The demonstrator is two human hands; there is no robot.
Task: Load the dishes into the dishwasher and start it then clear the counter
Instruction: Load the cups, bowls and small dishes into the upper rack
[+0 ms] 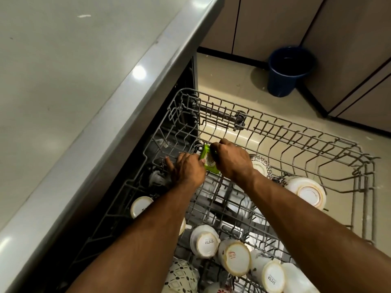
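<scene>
My right hand (230,161) grips a small green pack (208,160) from above, fingers curled over its top, out at the far end of the pulled-out rack (296,132). My left hand (186,169) is just beside it, the thumb side touching the pack's near edge, while its fingers (169,161) lie fairly straight, reaching down and left through the rack wires. I cannot tell whether they hold anything there; they look loose.

The rack is well filled. Upside-down white cups (206,242) crowd the near end between my forearms, some with printed bases. Another cup (140,206) sits at the left edge, partly behind my left forearm. A patterned bowl (182,275) lies at the bottom of the view. A large bowl (306,192) leans bottom-up at the right side, and a patterned cup (261,166) peeks out just behind my right wrist. The rack's upright tines stand all around my hands, close on every side.

The counter (63,81) runs along the left, its grey edge overhanging the dark dishwasher (186,81) opening. On the floor (232,85) beyond the rack, a blue bucket (289,70) stands in the corner against the cabinets (275,22).
</scene>
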